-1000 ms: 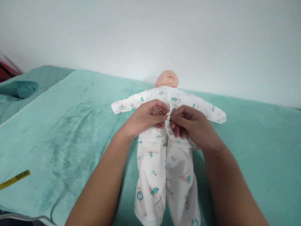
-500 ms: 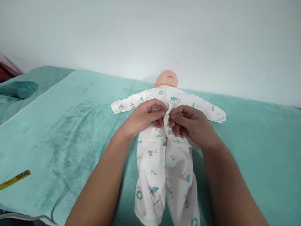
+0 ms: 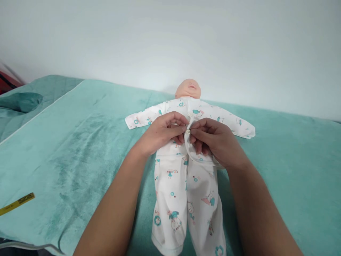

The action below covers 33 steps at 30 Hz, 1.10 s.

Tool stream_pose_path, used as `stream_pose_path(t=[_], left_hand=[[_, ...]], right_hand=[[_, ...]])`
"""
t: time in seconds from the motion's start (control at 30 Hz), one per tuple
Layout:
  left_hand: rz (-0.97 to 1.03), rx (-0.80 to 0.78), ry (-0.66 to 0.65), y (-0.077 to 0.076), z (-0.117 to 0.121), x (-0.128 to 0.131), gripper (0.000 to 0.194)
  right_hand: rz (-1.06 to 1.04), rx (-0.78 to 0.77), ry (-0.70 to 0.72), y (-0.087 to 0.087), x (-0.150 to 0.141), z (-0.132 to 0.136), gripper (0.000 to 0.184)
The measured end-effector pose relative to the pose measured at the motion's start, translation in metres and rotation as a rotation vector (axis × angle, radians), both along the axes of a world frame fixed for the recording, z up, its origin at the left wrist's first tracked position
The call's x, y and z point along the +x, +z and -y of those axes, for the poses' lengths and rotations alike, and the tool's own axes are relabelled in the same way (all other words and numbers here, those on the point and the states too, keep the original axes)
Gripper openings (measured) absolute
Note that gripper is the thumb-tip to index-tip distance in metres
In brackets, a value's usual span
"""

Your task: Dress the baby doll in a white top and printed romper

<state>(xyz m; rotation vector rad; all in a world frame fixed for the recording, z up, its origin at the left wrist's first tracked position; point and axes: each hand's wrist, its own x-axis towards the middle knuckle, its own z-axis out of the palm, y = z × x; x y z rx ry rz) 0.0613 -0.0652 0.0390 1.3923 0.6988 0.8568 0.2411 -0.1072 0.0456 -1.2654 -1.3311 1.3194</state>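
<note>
A baby doll [image 3: 188, 89] lies on its back, dressed in a white printed jacket [image 3: 173, 105] and matching trousers [image 3: 170, 192]. At the middle of its chest, a small pale button [image 3: 188, 132] shows on the jacket's front edge. My left hand [image 3: 170, 129] pinches the jacket front just left of the button. From the other side, my right hand [image 3: 210, 137] pinches the edge at the button, thumb and forefinger touching it. My fingers partly hide the front opening. Below them the jacket's lower edges part over the trousers.
A teal plush cover [image 3: 80, 142] spreads under the doll, meeting a white wall [image 3: 170, 39] behind its head. A yellow printed strip [image 3: 17, 203] lies at the left. Something red [image 3: 9, 83] stands at the far left edge.
My right fingers have shifted slightly left, closer to the left hand and over more of the button. The doll stays in place.
</note>
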Motion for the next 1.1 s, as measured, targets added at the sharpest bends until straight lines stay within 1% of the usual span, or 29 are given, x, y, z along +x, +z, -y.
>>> stream_pose_path(t=[0.1,0.17,0.23,0.33,0.4,0.47,0.57,0.67,0.77,0.83,0.93,1.1], left_hand=[[-0.044,0.023,0.012,0.003,0.0,-0.005,0.012],[-0.132,0.053,0.02,0.007,0.0,-0.012,0.014],[-0.279,0.097,-0.026,0.011,0.0,-0.022,0.015],[-0.54,0.179,-0.183,0.02,0.003,-0.034,0.018],[-0.677,0.219,-0.262,0.025,0.005,-0.037,0.023],[-0.78,0.249,-0.292,0.03,0.008,-0.037,0.025],[-0.888,0.325,-0.271,0.034,0.014,-0.032,0.022],[-0.939,0.404,-0.25,0.034,0.018,-0.027,0.018],[-0.935,0.459,-0.243,0.032,0.022,-0.025,0.014],[-0.919,0.469,-0.238,0.032,0.023,-0.025,0.009],[-0.858,0.42,-0.271,0.034,0.022,-0.027,0.006],[-0.745,0.325,-0.376,0.037,0.018,-0.035,0.01]], right_hand=[[0.036,0.011,-0.004,0.003,0.0,0.002,0.023],[0.114,0.021,0.013,0.01,0.003,0.006,0.026],[0.298,0.023,0.069,0.02,0.008,0.013,0.029],[0.705,0.007,0.195,0.034,0.014,0.025,0.031],[0.913,0.007,0.264,0.04,0.015,0.033,0.028],[1.043,0.033,0.288,0.043,0.011,0.039,0.025],[1.176,0.086,0.265,0.042,0.002,0.042,0.021],[1.248,0.121,0.267,0.04,-0.005,0.041,0.025],[1.27,0.13,0.267,0.039,-0.007,0.038,0.03],[1.26,0.125,0.264,0.04,-0.007,0.037,0.033],[1.201,0.136,0.299,0.042,-0.004,0.037,0.035],[1.079,0.161,0.404,0.042,0.0,0.039,0.036]])
